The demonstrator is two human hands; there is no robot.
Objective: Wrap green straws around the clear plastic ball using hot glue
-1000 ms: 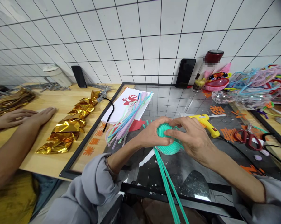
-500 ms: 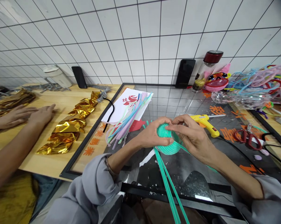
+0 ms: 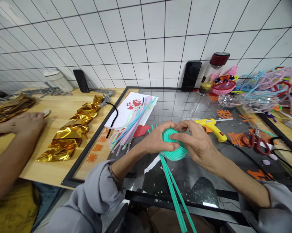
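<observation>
A green coiled piece (image 3: 175,153), rounded and ridged, is held above the dark glass board. My left hand (image 3: 158,140) is wrapped round its left side, thumb across the front. From the right, my right hand (image 3: 196,140) presses its fingers and thumb at the upper part of the coil. Long green stems (image 3: 173,187) hang below my left hand toward the front edge. To the right lies a yellow glue gun (image 3: 212,127). Pastel stems (image 3: 133,124) rest on a white sheet (image 3: 119,113) to the left.
Gold foil (image 3: 69,134) lies at the left, near another person's hands (image 3: 27,124). Red scissors (image 3: 256,141) and a black cable are on the right. Behind stand a phone (image 3: 191,76), a lidded bottle (image 3: 214,72) and tangled colourful stems (image 3: 269,84).
My right fingers have shifted slightly on the coil, and the green strand that stretched below my right hand no longer shows. The other person's hands have moved left, with a small pale object beside them.
</observation>
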